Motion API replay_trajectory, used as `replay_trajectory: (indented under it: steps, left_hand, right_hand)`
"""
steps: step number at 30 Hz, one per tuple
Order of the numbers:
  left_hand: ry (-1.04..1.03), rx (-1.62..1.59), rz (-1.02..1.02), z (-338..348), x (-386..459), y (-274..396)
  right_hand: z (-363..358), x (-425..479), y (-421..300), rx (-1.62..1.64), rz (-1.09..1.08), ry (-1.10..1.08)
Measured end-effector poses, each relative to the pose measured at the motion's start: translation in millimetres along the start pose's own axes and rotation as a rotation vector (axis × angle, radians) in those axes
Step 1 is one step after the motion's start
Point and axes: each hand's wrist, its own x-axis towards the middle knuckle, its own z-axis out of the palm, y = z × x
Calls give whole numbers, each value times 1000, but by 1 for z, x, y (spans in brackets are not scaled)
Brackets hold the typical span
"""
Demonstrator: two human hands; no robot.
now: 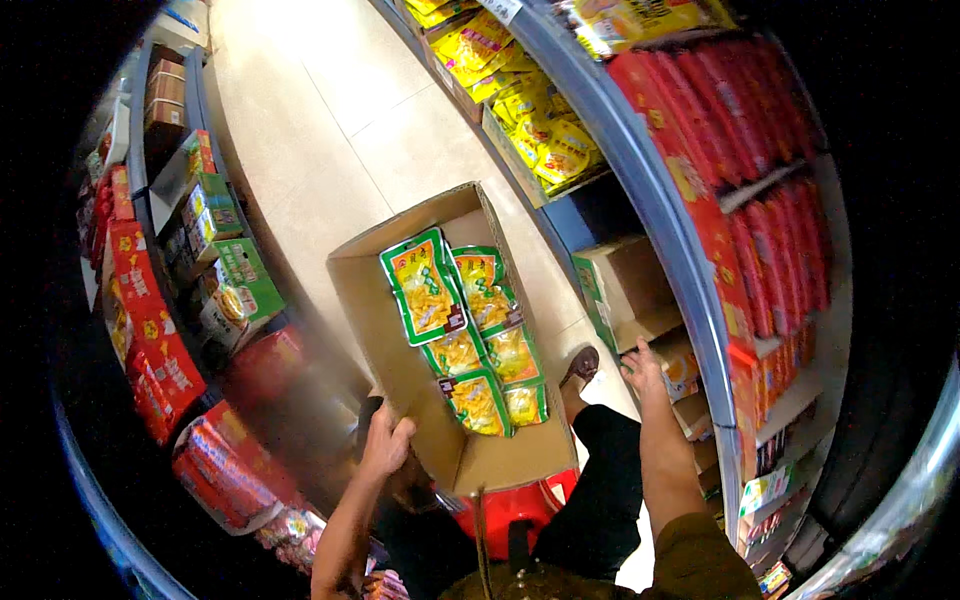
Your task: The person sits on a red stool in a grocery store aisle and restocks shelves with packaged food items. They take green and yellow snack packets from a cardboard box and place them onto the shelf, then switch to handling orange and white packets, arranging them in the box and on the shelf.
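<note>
A deep open cardboard box [367, 315] stands in front of me, between my legs and the aisle. Inside lie several green-edged food pouches [427, 289] with yellow contents, in two overlapping rows. My left hand [388, 439] grips the box's near left rim, thumb over the edge. On the right, my right hand [642, 369] is at the lower front corner of a green-fronted cardboard display box [630, 289] on the bottom shelf. Its fingers are apart and hold nothing I can see; whether they touch that corner is unclear. Bare cardboard shows inside the display box.
Yellow food pouches [551, 139] fill open cartons farther along the right shelf. Above, a blue-grey shelf edge [660, 202] curves past red packets [712, 120]. Left shelves hold green cartons [244, 281] and red packages [154, 337]. A red object [502, 517] sits between my legs.
</note>
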Motion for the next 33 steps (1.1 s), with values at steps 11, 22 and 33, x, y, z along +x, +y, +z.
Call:
replay_trajectory:
  steps: [11,22,33]
  left_hand:
    - [80,202,-176,9,-5,1]
    - [216,90,-250,18,-22,34]
    - [190,267,-324,29,-17,93]
  right_hand:
    - [-59,7,48,44,-29,189]
    - [-32,-52,77,-1249,-556,-97]
    - [126,-34,-29,-1001,-902,-526]
